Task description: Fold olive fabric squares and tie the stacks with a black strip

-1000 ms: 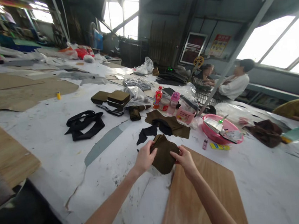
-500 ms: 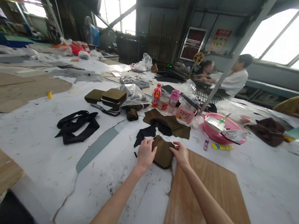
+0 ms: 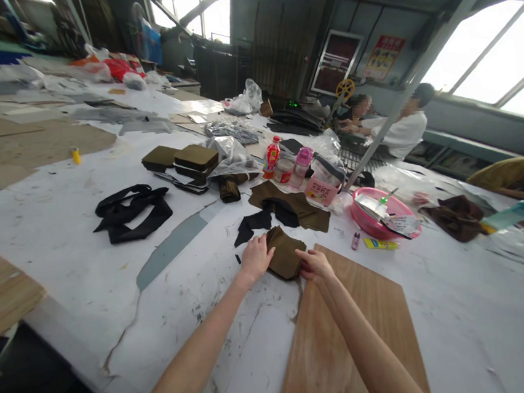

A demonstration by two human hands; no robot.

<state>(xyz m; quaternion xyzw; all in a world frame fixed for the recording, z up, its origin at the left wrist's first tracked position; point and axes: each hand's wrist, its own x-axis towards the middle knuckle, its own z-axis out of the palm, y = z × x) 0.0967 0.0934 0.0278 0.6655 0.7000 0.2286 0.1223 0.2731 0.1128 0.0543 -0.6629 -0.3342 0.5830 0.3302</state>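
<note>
A stack of olive-brown fabric pieces [image 3: 287,254] lies on the white table between my two hands. My left hand [image 3: 257,258] grips the stack's left edge, thumb and fingers closed on it. At the right edge, my right hand [image 3: 313,264] pinches the pieces, with some fingertips hidden at the side. Just beyond the stack are a black fabric piece [image 3: 252,224] and a larger olive-brown fabric piece [image 3: 312,211] lying flat. A wooden board [image 3: 349,330] lies under my right forearm, its far corner close to the stack.
A pink basin [image 3: 361,219] holding papers stands to the right, near a yellow tube [image 3: 380,244]. Bottles, including a red one [image 3: 271,157], stand behind the fabric. Black straps [image 3: 141,214] and olive-brown stacks [image 3: 197,157] lie to the left. Other people sit across the table.
My right hand has shifted slightly down along the stack's right edge, its fingers now lower at the side. My left hand stays at the left edge. The camera view has shifted a little.
</note>
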